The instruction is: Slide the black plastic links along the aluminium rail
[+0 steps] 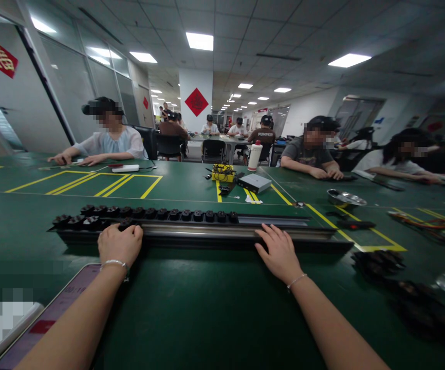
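Note:
A long black rail with a shiny metal channel (199, 231) lies across the green table in front of me. My left hand (119, 245) is closed over its left part, fingers bent around a small black socket-like module (128, 223). More such modules (91, 221) sit in the channel to the left of that hand. Toward the right end, my right hand (278, 254) rests with fingers spread on the rail's near edge and holds nothing. Just behind lies a second rail (272, 221), carrying a row of several black modules (186, 215); its right part is bare.
A phone (53, 313) lies at lower left. Dark parts (378, 262) are heaped at right, near a metal bowl (346, 198) and cables (423, 223). Further back stand a yellow box (223, 173), a grey box (254, 182) and a bottle (255, 155). Several people sit opposite.

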`<state>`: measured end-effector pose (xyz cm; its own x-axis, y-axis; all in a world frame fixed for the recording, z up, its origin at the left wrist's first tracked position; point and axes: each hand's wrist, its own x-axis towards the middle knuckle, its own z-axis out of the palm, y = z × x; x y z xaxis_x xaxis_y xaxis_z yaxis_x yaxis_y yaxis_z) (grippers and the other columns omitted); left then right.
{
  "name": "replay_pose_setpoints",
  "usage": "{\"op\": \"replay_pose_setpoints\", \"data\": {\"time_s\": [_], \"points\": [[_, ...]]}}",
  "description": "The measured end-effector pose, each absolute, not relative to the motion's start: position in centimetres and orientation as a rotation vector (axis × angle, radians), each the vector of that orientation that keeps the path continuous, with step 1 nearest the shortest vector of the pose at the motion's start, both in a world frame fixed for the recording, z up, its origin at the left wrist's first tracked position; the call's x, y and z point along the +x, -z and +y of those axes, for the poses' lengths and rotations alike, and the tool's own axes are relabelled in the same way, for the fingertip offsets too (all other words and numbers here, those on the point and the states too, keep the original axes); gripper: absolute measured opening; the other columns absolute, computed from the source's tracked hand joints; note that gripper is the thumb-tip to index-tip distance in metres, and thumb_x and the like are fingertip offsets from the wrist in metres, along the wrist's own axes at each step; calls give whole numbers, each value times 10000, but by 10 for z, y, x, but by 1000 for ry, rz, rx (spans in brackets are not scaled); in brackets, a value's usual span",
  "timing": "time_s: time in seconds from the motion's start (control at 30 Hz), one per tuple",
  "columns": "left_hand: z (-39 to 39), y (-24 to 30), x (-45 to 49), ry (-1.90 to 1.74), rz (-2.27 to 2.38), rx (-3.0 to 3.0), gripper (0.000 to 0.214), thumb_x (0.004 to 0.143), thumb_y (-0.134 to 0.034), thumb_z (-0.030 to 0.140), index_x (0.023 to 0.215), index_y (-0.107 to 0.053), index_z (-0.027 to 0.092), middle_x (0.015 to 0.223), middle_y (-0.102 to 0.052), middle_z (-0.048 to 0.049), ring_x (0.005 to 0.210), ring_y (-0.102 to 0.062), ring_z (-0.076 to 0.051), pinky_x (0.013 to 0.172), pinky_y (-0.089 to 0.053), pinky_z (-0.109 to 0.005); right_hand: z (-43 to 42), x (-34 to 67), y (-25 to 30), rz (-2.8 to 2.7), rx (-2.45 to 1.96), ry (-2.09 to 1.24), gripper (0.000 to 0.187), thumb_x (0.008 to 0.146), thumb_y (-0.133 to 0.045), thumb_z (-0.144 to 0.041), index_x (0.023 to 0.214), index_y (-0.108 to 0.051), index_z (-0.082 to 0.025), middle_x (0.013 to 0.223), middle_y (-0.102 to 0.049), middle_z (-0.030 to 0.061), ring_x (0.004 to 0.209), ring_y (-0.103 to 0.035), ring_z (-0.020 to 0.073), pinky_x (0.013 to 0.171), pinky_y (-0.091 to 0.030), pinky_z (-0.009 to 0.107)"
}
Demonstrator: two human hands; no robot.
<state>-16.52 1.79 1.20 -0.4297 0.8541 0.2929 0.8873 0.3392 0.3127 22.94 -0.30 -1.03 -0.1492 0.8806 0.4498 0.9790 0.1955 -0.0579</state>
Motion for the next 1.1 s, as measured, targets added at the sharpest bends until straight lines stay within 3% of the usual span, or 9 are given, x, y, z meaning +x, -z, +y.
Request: {"op": "replay_pose_setpoints", "data": {"time_s": [0.13, 0.43, 0.93, 1.1], "points": [[17, -12, -164, 519, -2409, -1553, 438, 794, -316, 364, 833, -715, 186, 1051, -574, -180, 1044, -483, -306, 855, -370, -386, -8, 214, 11, -2197, -1728, 371, 493, 814, -425, -404, 1282, -421, -248, 1386, -355, 69, 1300, -224, 243, 1039, -186, 461], [14, -17, -161, 349, -2360, -1563, 448, 809, -299, 386, 842, -716, 224, 969, -609, -148, 953, -534, -283, 774, -386, -372, -18, 187, 9, -2357, -1576, 335, 590, 817, -403, -405, 1372, -262, -262, 1428, -284, 45, 1309, -210, 227, 1050, -155, 481], [9, -13, -156, 358, -2294, -1574, 473, 838, -240, 373, 848, -674, 183, 1047, -581, -182, 1060, -491, -299, 835, -369, -386, -15, 193, 5, -2375, -1542, 255, 558, 821, -406, -420, 1354, -293, -295, 1405, -332, 4, 1262, -294, 211, 1050, -160, 445], [11, -14, -159, 491, -2357, -1616, 446, 831, -253, 399, 1026, -591, 183, 1023, -607, -160, 1072, -486, -295, 865, -356, -412, -16, 187, 5, -2278, -1568, 317, 434, 876, -313, -409, 1286, -406, -299, 1328, -442, 24, 1205, -372, 195, 1024, -212, 413]]}}
